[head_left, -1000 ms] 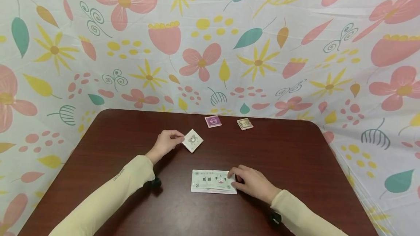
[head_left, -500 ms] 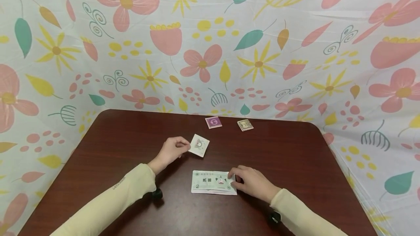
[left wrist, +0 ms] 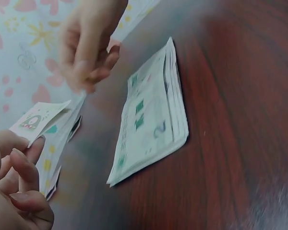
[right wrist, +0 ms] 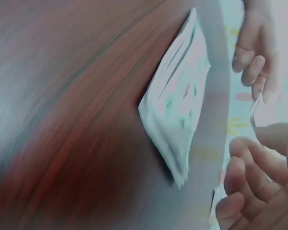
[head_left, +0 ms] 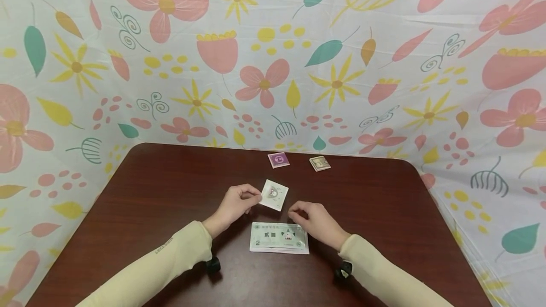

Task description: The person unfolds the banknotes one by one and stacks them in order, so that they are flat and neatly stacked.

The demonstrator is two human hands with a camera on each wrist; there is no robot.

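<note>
My left hand (head_left: 234,207) pinches the left corner of a small white folded paper (head_left: 274,195) with a cartoon animal print, above the middle of the table. Its layers part slightly in the left wrist view, where the paper (left wrist: 38,117) sits between thumb and fingers. My right hand (head_left: 319,221) hovers just right of that paper, fingers loosely curled and holding nothing. Below both hands lies a stack of pale green play banknotes (head_left: 275,239), the top one marked 2. In the right wrist view the stack (right wrist: 175,103) looks blurred, with several layers along its edge.
A purple folded note (head_left: 278,159) and a brownish folded note (head_left: 320,163) lie near the back edge of the dark wooden table (head_left: 170,174). Flower-patterned cloth (head_left: 262,60) hangs right behind the table. Black wrist cameras sit under both sleeves.
My left hand has carried the folded paper rightward and nearer. My right hand has let go of the banknote stack's right end and moved up and left, toward the folded paper.
</note>
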